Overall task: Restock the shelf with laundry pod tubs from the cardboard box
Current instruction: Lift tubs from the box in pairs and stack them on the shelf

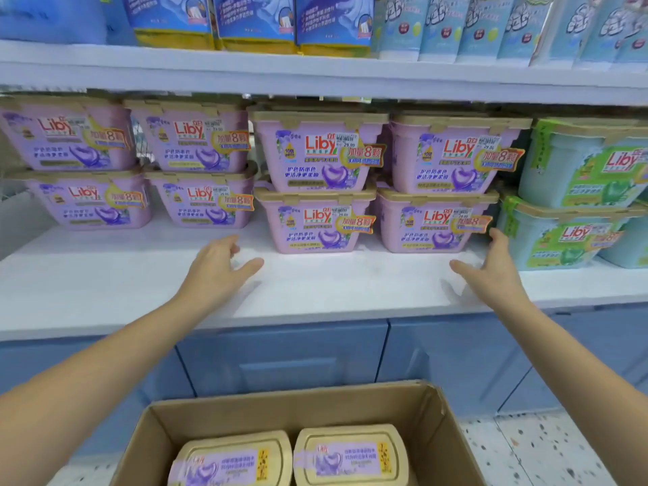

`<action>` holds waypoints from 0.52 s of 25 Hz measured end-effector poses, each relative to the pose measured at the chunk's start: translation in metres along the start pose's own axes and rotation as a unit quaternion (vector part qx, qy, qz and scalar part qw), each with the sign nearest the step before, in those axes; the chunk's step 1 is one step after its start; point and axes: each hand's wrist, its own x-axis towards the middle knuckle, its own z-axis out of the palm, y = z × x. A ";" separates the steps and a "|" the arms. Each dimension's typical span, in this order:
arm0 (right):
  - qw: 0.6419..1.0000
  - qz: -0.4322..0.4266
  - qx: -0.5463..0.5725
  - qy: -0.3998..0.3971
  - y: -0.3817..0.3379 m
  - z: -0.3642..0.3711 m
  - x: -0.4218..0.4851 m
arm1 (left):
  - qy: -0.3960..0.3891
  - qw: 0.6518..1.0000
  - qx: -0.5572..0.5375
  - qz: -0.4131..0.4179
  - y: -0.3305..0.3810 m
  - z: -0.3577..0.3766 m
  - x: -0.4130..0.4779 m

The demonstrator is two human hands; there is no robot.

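Note:
Several purple laundry pod tubs (317, 219) with beige lids stand two high on the white shelf (105, 275). My left hand (217, 266) hovers open over the bare shelf, just left of the front stacks. My right hand (492, 266) is open too, its fingertips touching or nearly touching the lower right purple tub (434, 221). Neither hand holds anything. Below me an open cardboard box (420, 412) holds two more tubs (350, 457), lids up.
Green and light blue tubs (575, 191) are stacked at the right of the shelf. Blue detergent bags (252, 19) fill the shelf above. Blue cabinet doors (287, 352) lie under the shelf, and speckled floor (533, 450) shows right of the box.

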 end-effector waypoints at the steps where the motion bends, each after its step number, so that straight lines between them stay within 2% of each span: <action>1: 0.999 -0.035 -0.034 -0.006 -0.003 -0.001 -0.016 | 0.010 1.000 0.011 0.016 -0.005 -0.009 -0.015; 5: 0.978 -0.152 -0.130 -0.055 -0.012 -0.002 -0.083 | 0.059 0.993 0.018 0.104 -0.024 -0.039 -0.081; 7: 0.965 -0.189 -0.161 -0.083 -0.007 0.003 -0.120 | 0.031 0.992 0.015 0.121 -0.039 -0.044 -0.121; 10: 0.951 -0.200 -0.206 -0.117 0.011 0.017 -0.166 | -0.047 0.995 0.022 0.081 -0.070 -0.033 -0.173; 13: 0.945 -0.147 -0.234 -0.173 0.045 0.041 -0.198 | -0.129 0.990 0.053 0.013 -0.106 -0.003 -0.213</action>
